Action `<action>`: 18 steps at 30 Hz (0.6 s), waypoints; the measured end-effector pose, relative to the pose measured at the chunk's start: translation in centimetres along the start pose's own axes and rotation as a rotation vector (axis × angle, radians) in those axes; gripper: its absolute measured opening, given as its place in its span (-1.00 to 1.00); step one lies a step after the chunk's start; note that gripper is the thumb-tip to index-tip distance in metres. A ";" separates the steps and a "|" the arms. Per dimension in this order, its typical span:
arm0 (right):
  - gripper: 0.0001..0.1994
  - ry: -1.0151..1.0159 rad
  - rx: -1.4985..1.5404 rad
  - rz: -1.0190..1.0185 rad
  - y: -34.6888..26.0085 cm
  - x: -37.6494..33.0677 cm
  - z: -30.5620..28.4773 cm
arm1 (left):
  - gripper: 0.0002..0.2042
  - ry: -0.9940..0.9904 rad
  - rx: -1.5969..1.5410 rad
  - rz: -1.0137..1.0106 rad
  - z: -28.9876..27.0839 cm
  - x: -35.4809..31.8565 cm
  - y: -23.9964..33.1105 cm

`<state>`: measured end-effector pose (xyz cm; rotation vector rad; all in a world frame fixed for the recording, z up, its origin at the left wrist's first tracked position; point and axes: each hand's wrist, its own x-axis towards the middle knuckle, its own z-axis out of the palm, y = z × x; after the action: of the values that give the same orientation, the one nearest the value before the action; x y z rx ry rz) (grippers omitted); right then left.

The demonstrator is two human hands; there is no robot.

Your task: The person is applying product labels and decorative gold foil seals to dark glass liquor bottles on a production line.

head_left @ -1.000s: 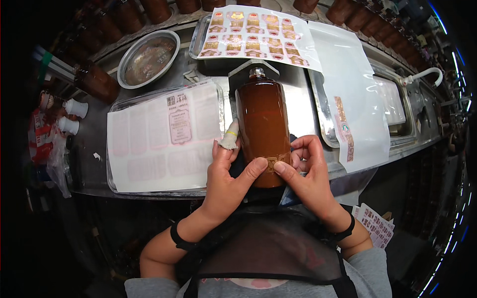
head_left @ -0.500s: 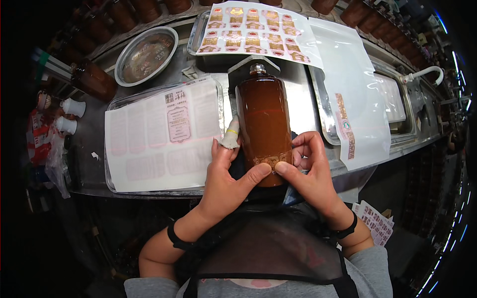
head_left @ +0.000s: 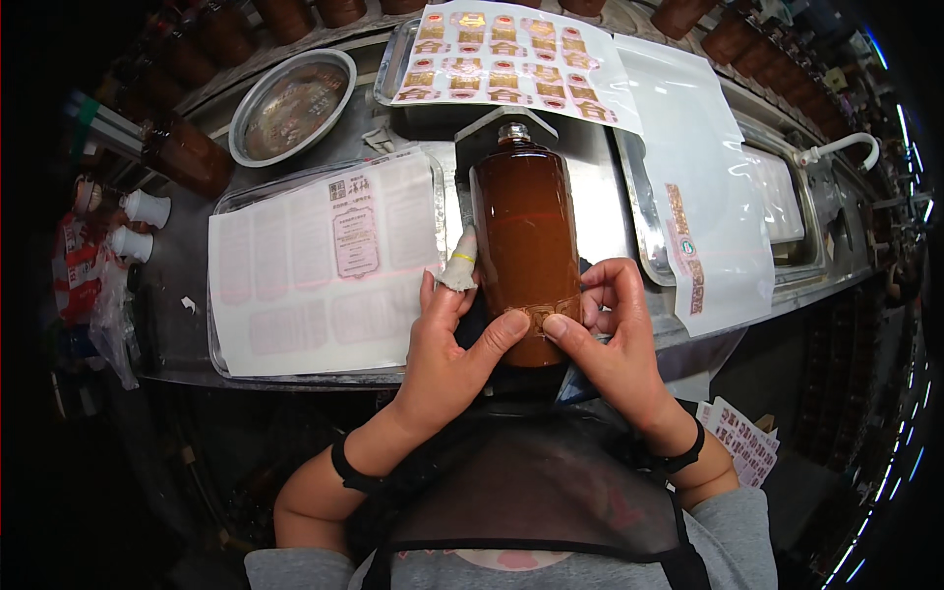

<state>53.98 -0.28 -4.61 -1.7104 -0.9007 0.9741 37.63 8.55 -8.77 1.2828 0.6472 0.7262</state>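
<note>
A glossy brown bottle [head_left: 524, 221] lies on its back in front of me, its capless-looking pale neck pointing away and its base toward me. Both my hands hold it by its lower sides. The thumb of my left hand [head_left: 447, 339] and that of my right hand [head_left: 615, 339] press on a gold-patterned decal [head_left: 549, 311] near the base. Fingers of each hand curl around the sides, partly hidden. A pale cloth finger cover with a yellow band [head_left: 459, 265] sits on my left index finger, alongside the bottle.
Left of the bottle, a tray [head_left: 215, 339] carries a white decal sheet [head_left: 275, 251]. Behind it stands a round metal basin [head_left: 236, 147]. Another sheet of gold and red decals [head_left: 511, 59] lies at the back. A mostly bare sheet [head_left: 713, 236] covers trays at right. Brown bottles [head_left: 182, 157] line the surroundings.
My thumbs have slid slightly apart over the decal, the left one up and to the left. The bottle has shifted very slightly; my grip otherwise stays the same.
</note>
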 end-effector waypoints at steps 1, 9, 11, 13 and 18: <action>-0.50 0.010 0.022 -0.006 0.1 0.0 0.1 | -0.22 0.002 -0.015 -0.015 0.0 -0.1 0.0; -0.91 0.156 0.369 0.120 0.9 0.0 -2.1 | -0.45 0.034 0.686 0.274 -1.7 -2.5 0.5; -0.87 0.200 0.554 0.185 1.6 0.0 -3.7 | -0.50 -0.092 0.934 0.405 -0.8 -2.8 2.2; -0.82 0.235 0.472 0.137 1.3 -0.6 -3.2 | -0.54 -0.135 1.011 0.458 -0.6 -3.4 2.3; -0.67 0.325 0.017 -0.162 0.0 -2.5 0.8 | -0.52 -0.004 1.143 0.358 -1.6 -5.5 0.8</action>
<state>52.26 -2.21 -4.31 -1.6907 -0.7981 0.5736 32.93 5.32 -8.14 2.4942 0.8799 0.6351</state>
